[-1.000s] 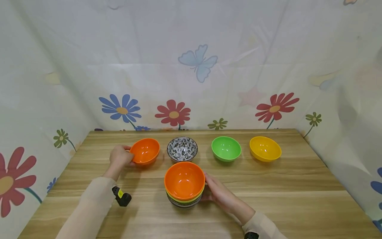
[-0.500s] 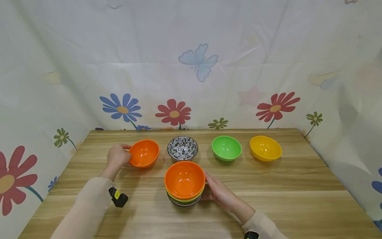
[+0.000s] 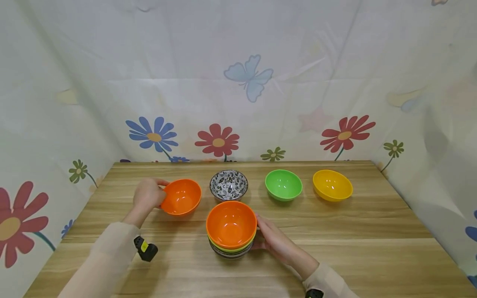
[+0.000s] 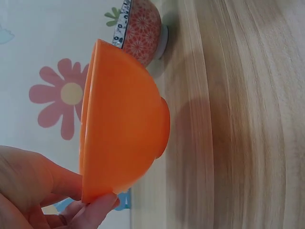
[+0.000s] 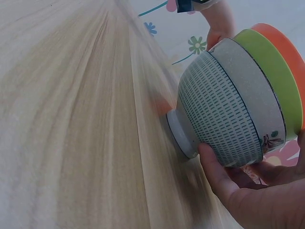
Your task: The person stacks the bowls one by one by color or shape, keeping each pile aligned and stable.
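My left hand pinches the left rim of an orange bowl, thumb on the outside. In the left wrist view that orange bowl hangs over the wooden table, its foot apart from the shadow below. My right hand holds the right side of a stack of nested bowls at the table's middle. An orange bowl tops it, over a green one and patterned ones. In the right wrist view the lowest, a green-dashed bowl, stands on its foot, with my right hand's fingertip close to that foot.
Behind the stack stands a black-and-white floral bowl, its outside red-patterned in the left wrist view. A green bowl and a yellow bowl stand to its right. A flowered curtain hangs behind the wooden table.
My left hand has drawn the orange bowl a little nearer to me, after a slight shift left. My right hand and the stack have stayed in place.
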Demonstrator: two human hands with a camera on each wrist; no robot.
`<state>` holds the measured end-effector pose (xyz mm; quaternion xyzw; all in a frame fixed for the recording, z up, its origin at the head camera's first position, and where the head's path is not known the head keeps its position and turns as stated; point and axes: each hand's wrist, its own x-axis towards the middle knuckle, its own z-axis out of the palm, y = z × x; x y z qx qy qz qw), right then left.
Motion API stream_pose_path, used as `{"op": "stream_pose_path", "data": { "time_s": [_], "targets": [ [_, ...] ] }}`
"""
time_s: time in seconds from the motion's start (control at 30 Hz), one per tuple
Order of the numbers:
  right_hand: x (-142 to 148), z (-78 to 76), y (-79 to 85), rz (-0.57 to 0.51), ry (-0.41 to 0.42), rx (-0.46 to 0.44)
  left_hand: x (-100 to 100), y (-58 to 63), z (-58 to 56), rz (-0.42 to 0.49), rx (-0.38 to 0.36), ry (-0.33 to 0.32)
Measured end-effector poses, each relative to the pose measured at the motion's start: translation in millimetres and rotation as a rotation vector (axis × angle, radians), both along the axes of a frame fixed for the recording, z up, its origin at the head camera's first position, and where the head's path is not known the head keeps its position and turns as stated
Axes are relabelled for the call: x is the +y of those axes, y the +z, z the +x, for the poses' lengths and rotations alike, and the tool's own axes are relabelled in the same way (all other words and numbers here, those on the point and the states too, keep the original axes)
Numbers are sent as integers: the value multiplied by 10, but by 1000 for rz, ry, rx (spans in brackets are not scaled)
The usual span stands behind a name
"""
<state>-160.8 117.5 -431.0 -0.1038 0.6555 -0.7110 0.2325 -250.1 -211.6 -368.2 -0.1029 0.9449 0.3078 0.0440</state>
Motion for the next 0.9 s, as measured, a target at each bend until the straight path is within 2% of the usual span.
{"op": "stream_pose_path", "data": {
  "time_s": [0.27,0.57,0.9],
  "targets": [
    [1,-1,-8,-5,2,1,76,124,74,-67,14,-57],
    [3,0,-9,-10,3,0,133,247,127,-112,38,-85],
    [-1,-3,-12,-10,1,0,222,379,228,-143,113,-147]
  ]
}}
